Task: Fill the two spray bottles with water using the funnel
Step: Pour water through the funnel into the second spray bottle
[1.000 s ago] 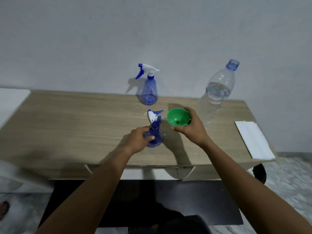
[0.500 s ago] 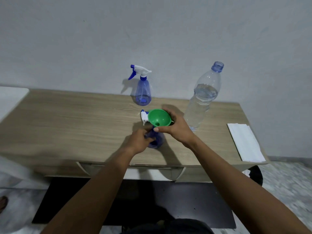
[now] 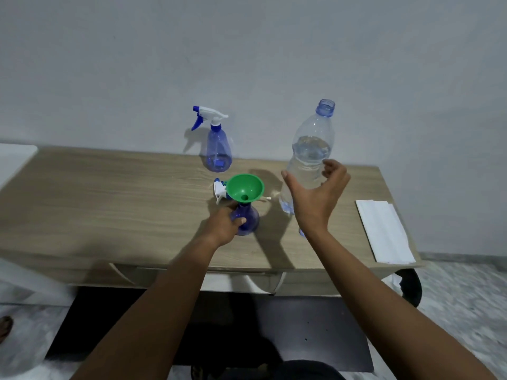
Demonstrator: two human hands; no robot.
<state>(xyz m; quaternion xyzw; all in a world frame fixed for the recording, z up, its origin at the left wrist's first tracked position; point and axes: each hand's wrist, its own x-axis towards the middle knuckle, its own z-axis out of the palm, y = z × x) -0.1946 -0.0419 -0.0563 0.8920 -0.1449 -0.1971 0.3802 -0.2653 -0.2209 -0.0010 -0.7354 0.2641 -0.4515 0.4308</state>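
A green funnel (image 3: 245, 189) sits in the neck of an uncapped blue spray bottle (image 3: 248, 218) near the middle of the wooden table (image 3: 109, 209). My left hand (image 3: 223, 224) grips that bottle's body. Its white and blue spray head (image 3: 220, 189) lies on the table just behind it. My right hand (image 3: 315, 194) is open, its fingers curved around a tall clear water bottle (image 3: 311, 152) without closing on it; the bottle is uncapped and partly full. A second blue spray bottle (image 3: 218, 149) with its trigger head on stands at the back by the wall.
A folded white cloth (image 3: 384, 233) lies at the table's right end. A white surface (image 3: 13, 157) adjoins the table's left end. A dark mat (image 3: 301, 325) covers the floor under the table. The grey wall rises directly behind.
My right hand set the funnel into the near spray bottle's neck, let go of it and moved right to the water bottle. My left hand stayed on the spray bottle.
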